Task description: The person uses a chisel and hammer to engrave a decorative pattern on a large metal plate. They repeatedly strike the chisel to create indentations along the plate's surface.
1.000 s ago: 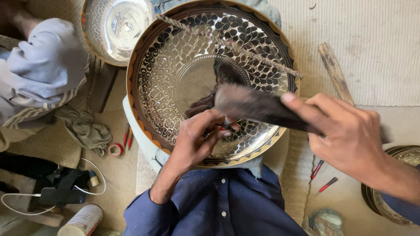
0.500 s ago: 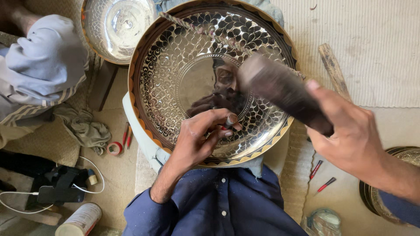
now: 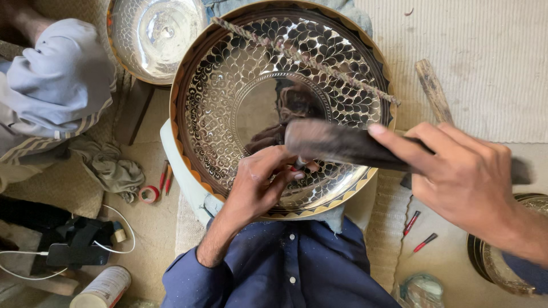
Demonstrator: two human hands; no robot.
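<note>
The large engraved metal tray (image 3: 240, 108) fills the centre, resting on the person's lap, its rim tilted from 11 to 5 o'clock. Across its lower half lies the dark mallet (image 3: 337, 142), long axis nearly level, head pointing to 9 o'clock, handle running to 3 o'clock. The right hand (image 3: 468, 182) is wrapped closed around that handle. The left hand (image 3: 260, 185), at 6 o'clock on the tray, pinches 1 small chisel (image 3: 298, 165) under the mallet head.

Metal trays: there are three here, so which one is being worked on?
The big engraved tray in the middle, on the person's lap. The left hand and mallet are over it; the smaller plain tray and right-edge tray lie untouched.
</note>
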